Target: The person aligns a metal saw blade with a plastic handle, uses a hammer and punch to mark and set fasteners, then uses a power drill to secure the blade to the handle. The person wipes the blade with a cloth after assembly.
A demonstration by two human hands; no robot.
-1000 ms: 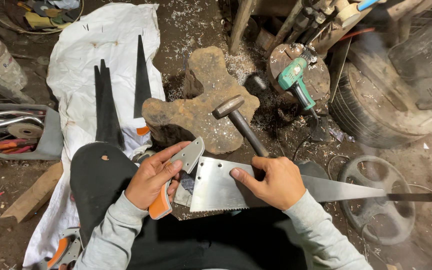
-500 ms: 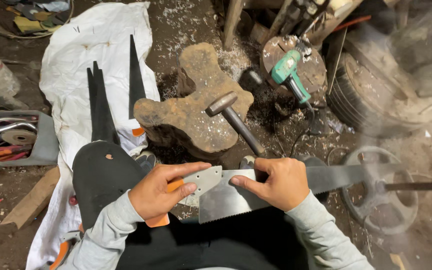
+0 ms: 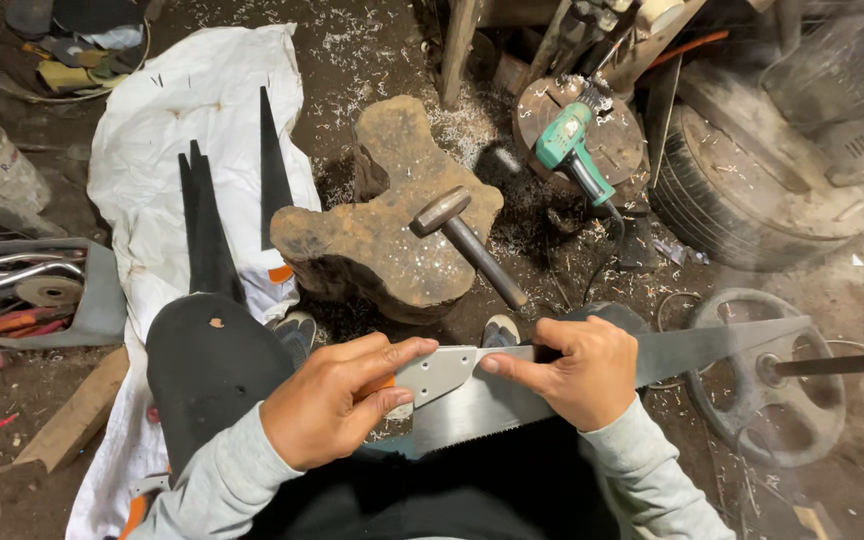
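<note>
Showing as bare matt metal: saw blade [image 3: 512, 405]; rusting rough and pitted: iron block [image 3: 387, 225]; lying crumpled, white woven cloth: sack [image 3: 177, 120].

Dim workshop lit from above near the camera: both hands and the white sheet [image 3: 202, 110] are bright, corners fall dark. The right edge smears with motion blur; wide-angle bending shows at the borders.

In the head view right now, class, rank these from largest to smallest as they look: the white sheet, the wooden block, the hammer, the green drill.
1. White sheet
2. Wooden block
3. Hammer and green drill: these look about alike, and the drill lies farther from the camera, so I leave them unranked.
</note>
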